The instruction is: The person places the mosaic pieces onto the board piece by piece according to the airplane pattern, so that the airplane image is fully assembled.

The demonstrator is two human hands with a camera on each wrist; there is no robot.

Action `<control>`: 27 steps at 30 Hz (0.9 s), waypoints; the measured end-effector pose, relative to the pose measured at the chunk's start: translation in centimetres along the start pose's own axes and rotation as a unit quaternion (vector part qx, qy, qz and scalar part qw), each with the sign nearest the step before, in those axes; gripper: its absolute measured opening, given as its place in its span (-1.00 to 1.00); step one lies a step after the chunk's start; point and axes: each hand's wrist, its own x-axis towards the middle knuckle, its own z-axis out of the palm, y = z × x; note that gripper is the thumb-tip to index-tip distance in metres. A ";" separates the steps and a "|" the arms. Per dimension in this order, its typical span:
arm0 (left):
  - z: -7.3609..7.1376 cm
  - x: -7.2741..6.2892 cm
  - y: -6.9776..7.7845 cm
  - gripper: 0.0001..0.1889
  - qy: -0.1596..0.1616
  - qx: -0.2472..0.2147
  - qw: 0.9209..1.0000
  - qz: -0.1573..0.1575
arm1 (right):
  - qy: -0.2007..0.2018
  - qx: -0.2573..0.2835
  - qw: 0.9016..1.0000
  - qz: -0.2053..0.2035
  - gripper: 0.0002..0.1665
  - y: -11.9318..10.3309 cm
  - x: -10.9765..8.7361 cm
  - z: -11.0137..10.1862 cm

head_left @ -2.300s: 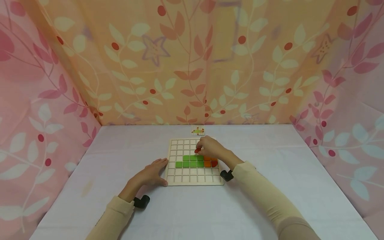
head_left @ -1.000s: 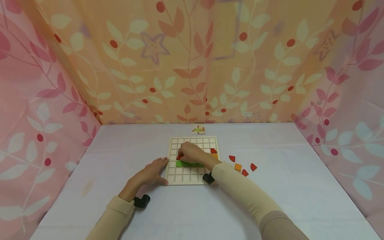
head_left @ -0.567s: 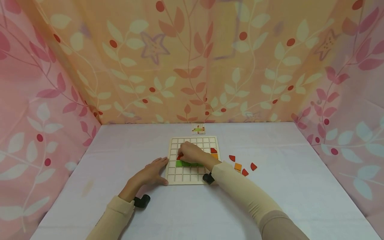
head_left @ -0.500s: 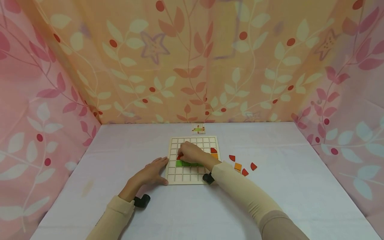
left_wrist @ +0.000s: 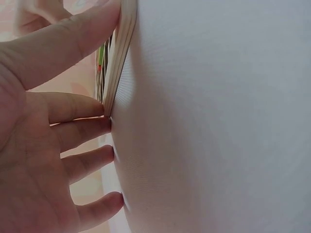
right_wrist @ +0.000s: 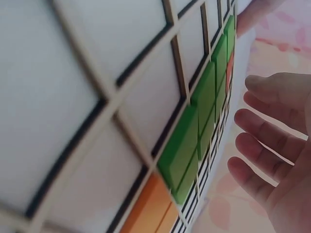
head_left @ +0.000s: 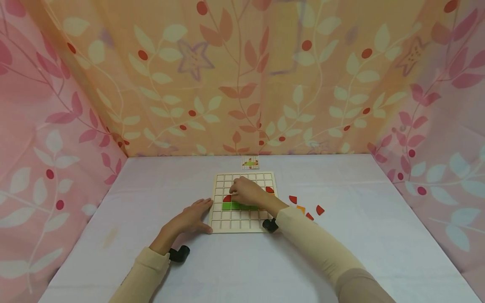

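Observation:
A wooden grid board lies on the white tabletop, with green square tiles in a row across its middle. My left hand rests at the board's left edge; in the left wrist view its thumb and index finger touch the wooden side, the fingers spread. A red quarter-round tile sits in a cell above the leftmost green tile. Just right of it, my right hand hovers over the board, hiding several cells. In the right wrist view, its loosely bent fingers hold nothing. An orange tile adjoins the green ones.
Another red tile is in the board's right part. Loose on the table to the right are red tiles and an orange square, partly behind the right sleeve. Behind the board lies a small pattern card. Patterned cloth surrounds the table.
My right hand carried the red tile leftward, set it in the cell above the leftmost green tile, then released it and shifted slightly right. The left hand has stayed in place.

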 end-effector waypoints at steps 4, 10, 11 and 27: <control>0.1 0.0 -0.1 0.01 0.001 -0.001 1.000 -0.003 | 0.002 0.022 1.000 0.008 -0.74 0.6 -0.9 -0.5; 0.2 0.0 -0.1 0.01 0.004 -0.003 1.000 -0.003 | 0.013 0.048 0.999 0.023 -0.75 1.6 -2.4 -1.2; 0.2 0.1 0.0 0.01 0.003 -0.003 1.000 -0.004 | 0.016 0.050 0.998 0.024 -0.76 1.8 -2.7 -1.3; 0.2 -0.2 0.2 0.00 0.006 0.001 1.000 -0.003 | 0.041 0.053 0.996 0.062 -0.79 6.4 -7.2 -3.1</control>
